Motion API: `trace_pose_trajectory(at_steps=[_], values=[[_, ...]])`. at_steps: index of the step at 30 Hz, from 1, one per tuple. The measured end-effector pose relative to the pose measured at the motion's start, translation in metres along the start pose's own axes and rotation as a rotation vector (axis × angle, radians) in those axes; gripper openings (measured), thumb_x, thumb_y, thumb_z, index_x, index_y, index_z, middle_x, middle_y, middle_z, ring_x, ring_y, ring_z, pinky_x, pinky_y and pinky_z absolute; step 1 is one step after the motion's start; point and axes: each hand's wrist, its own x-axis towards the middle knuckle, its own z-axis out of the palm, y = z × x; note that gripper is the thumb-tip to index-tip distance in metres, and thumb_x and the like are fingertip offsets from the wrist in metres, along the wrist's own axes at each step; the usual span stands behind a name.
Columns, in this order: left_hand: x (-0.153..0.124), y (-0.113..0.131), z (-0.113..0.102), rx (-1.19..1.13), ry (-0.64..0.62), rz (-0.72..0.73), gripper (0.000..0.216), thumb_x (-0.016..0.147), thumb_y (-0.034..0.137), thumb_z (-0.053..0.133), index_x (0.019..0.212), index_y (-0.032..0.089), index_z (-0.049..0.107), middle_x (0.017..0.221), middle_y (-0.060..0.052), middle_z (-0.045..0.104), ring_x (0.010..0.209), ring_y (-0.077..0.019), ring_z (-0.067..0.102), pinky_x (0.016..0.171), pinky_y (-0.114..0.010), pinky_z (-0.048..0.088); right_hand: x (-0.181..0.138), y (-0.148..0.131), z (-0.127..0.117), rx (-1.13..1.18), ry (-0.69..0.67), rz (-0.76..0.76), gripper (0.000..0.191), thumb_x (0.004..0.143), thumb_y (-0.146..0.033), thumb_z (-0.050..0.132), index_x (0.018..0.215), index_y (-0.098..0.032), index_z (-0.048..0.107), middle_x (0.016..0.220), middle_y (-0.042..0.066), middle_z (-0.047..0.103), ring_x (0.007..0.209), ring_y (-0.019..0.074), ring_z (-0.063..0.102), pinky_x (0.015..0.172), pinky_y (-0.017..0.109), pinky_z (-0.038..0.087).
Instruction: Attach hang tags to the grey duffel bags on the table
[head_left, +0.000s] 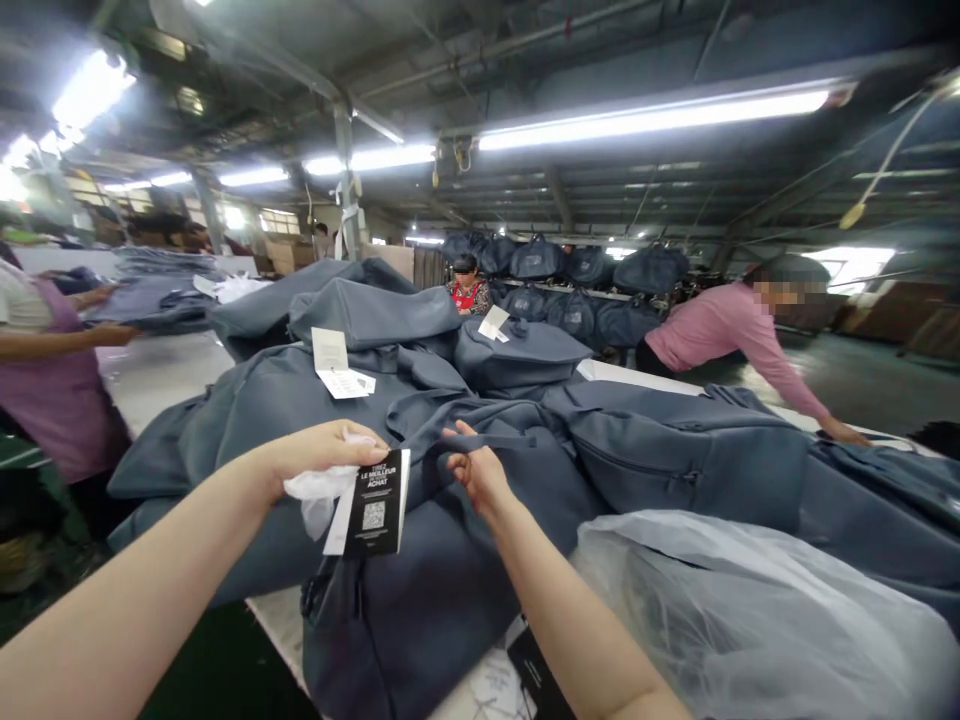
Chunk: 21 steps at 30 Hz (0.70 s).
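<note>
My left hand [330, 452] is closed on a black-and-white hang tag [376, 505] printed with a QR code. A crumpled piece of white tissue [319, 492] is in the same grip. Just to the right, my right hand [478, 468] pinches near the dark strap [491, 440] of a blue-grey bag [435, 590]; its fingertips are partly curled, and the strap seems to pass between them. That bag lies on the table under both hands. Another black tag [541, 672] shows beneath my right forearm.
More blue-grey bags [375, 312] are heaped ahead, some with white tags [330, 350]. Clear plastic wrap [750, 610] covers the right front. A person in pink [712, 325] leans over at right; one in a purple apron [56, 365] handles flat pieces [161, 290] at left. Filled racks [570, 290] stand behind.
</note>
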Motion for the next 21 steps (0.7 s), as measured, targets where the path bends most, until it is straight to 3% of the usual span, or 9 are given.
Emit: trace_pose_trajectory(at_steps=[5, 9, 11, 13, 15, 18, 21], values=[[0.046, 0.012, -0.001, 0.346, -0.084, 0.015, 0.027, 0.058, 0.03, 0.075, 0.082, 0.018, 0.077, 0.082, -0.007, 0.074, 0.072, -0.022, 0.066, 0.069, -0.028, 0.05, 0.014, -0.015, 0.009, 0.001, -0.295, 0.111, 0.053, 0.076, -0.052, 0.064, 0.114, -0.015, 0.058, 0.071, 0.003, 0.068, 0.04, 0.006, 0.041, 0.038, 0.019, 0.021], [0.071, 0.013, 0.005, 0.489, -0.082, 0.019, 0.023, 0.06, 0.026, 0.068, 0.08, 0.019, 0.077, 0.079, -0.006, 0.075, 0.07, -0.0215, 0.066, 0.068, -0.028, 0.05, 0.024, -0.016, 0.006, -0.035, -0.426, 0.05, 0.066, 0.063, -0.037, 0.079, 0.123, -0.02, 0.055, 0.069, -0.003, 0.067, 0.058, 0.0093, 0.056, 0.055, 0.019, 0.039], [0.081, 0.015, 0.012, 0.588, -0.104, 0.015, 0.019, 0.06, 0.025, 0.065, 0.074, 0.019, 0.076, 0.074, -0.005, 0.074, 0.067, -0.0217, 0.065, 0.066, -0.028, 0.048, 0.03, -0.014, 0.005, -0.1, -0.454, 0.008, 0.053, 0.062, -0.034, 0.079, 0.11, -0.02, 0.064, 0.068, -0.004, 0.066, 0.064, 0.0104, 0.057, 0.065, 0.022, 0.043], [0.09, 0.015, 0.022, 0.767, -0.09, 0.014, 0.013, 0.059, 0.026, 0.063, 0.062, 0.019, 0.073, 0.062, -0.005, 0.07, 0.06, -0.0224, 0.062, 0.061, -0.029, 0.046, 0.038, -0.009, 0.005, -0.198, -0.433, -0.006, 0.025, 0.068, -0.036, 0.075, 0.083, -0.016, 0.069, 0.066, -0.002, 0.064, 0.063, 0.0104, 0.056, 0.066, 0.023, 0.043], [0.1, 0.01, 0.035, 1.027, -0.01, 0.024, 0.012, 0.056, 0.028, 0.063, 0.058, 0.017, 0.069, 0.058, -0.007, 0.067, 0.058, -0.0255, 0.062, 0.059, -0.032, 0.045, 0.045, -0.004, 0.004, -0.298, -0.353, -0.012, 0.022, 0.074, -0.036, 0.069, 0.066, -0.015, 0.065, 0.064, -0.002, 0.062, 0.061, 0.01, 0.053, 0.063, 0.022, 0.042], [0.119, -0.009, 0.05, 1.352, 0.13, 0.043, 0.033, 0.055, 0.038, 0.063, 0.075, 0.014, 0.072, 0.075, -0.017, 0.071, 0.07, -0.0361, 0.065, 0.065, -0.042, 0.048, 0.053, 0.001, 0.0, -0.472, -0.216, -0.037, 0.015, 0.075, -0.027, 0.067, 0.065, -0.016, 0.064, 0.061, -0.004, 0.058, 0.059, 0.0086, 0.05, 0.058, 0.019, 0.039], [0.141, -0.036, 0.052, 1.314, 0.111, 0.15, 0.037, 0.064, 0.045, 0.052, 0.071, 0.015, 0.072, 0.075, -0.02, 0.07, 0.075, -0.0422, 0.065, 0.074, -0.053, 0.047, 0.053, 0.004, -0.005, -0.59, -0.147, -0.047, 0.008, 0.073, -0.021, 0.066, 0.067, -0.017, 0.063, 0.06, -0.006, 0.055, 0.06, 0.008, 0.05, 0.056, 0.017, 0.037]])
